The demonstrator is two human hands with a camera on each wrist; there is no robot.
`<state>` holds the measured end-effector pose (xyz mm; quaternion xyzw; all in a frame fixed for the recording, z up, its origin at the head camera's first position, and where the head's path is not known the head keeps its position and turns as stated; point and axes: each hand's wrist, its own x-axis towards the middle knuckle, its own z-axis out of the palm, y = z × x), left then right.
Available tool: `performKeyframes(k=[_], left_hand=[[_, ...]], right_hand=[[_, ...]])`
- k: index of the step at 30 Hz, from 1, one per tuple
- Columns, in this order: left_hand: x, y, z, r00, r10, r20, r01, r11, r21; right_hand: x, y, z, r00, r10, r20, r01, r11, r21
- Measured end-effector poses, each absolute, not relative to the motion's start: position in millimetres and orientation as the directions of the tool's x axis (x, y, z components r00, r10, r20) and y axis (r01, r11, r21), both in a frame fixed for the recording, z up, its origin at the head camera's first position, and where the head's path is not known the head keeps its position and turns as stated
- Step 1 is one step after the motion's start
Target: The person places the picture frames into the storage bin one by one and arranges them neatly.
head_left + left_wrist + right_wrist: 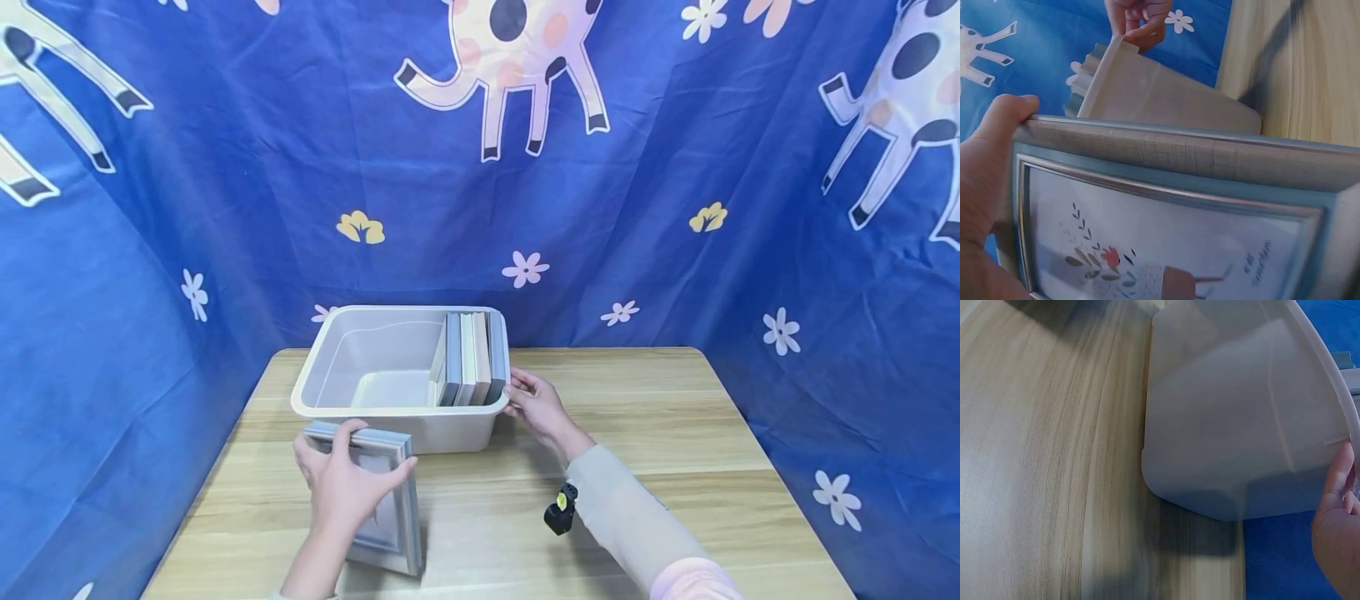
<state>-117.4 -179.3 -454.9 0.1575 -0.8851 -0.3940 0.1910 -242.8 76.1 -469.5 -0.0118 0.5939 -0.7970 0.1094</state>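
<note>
In the head view the left hand (341, 483) grips a grey-blue picture frame (411, 508) by its top edge, holding it upright in front of the bin. The left wrist view shows the frame's face, a print (1166, 244) of a plant with a red flower inside a silvery inner border. With fingers and thumb the right hand (542, 410) pinches the rim of a pale grey plastic bin (450, 433) at its front right corner. Several picture frames (468, 358) stand on edge side by side at the bin's right end.
A light wood-grain table (637, 483) carries the bin near its back edge. Blue curtains (450, 192) with printed animals and flowers hang behind and on both sides. A small black device (560, 510) is at the right wrist.
</note>
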Motion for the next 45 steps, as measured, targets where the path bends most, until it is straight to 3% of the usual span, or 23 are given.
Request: performKeyframes(k=[7, 16, 20, 30, 45], left_hand=[[-107.0, -192.4, -447.4, -0.837, -0.470, 0.281, -0.090, 0.624, 0.776], [-107.9, -216.7, -435.1, -0.669, -0.497, 0.553, 0.083, 0.689, 0.720], [-107.3, -229.4, -424.5, -0.626, -0.486, 0.610, 0.128, 0.708, 0.695], [-112.9, -249.9, -384.5, -0.479, -0.372, 0.795, 0.279, 0.794, 0.540], [-101.0, -240.7, -305.5, -0.375, -0.239, 0.896, 0.414, 0.821, 0.393]], right_hand=[[-241.7, 75.6, -467.7, -0.975, -0.198, -0.103, 0.156, -0.273, -0.949], [-242.9, 76.3, -470.1, -0.975, -0.192, -0.110, 0.161, -0.271, -0.949], [-242.4, 76.4, -470.2, -0.976, -0.187, -0.112, 0.161, -0.269, -0.950], [-241.2, 77.6, -470.6, -0.976, -0.187, -0.110, 0.158, -0.264, -0.952], [-237.6, 80.9, -471.9, -0.974, -0.202, -0.105, 0.156, -0.258, -0.954]])
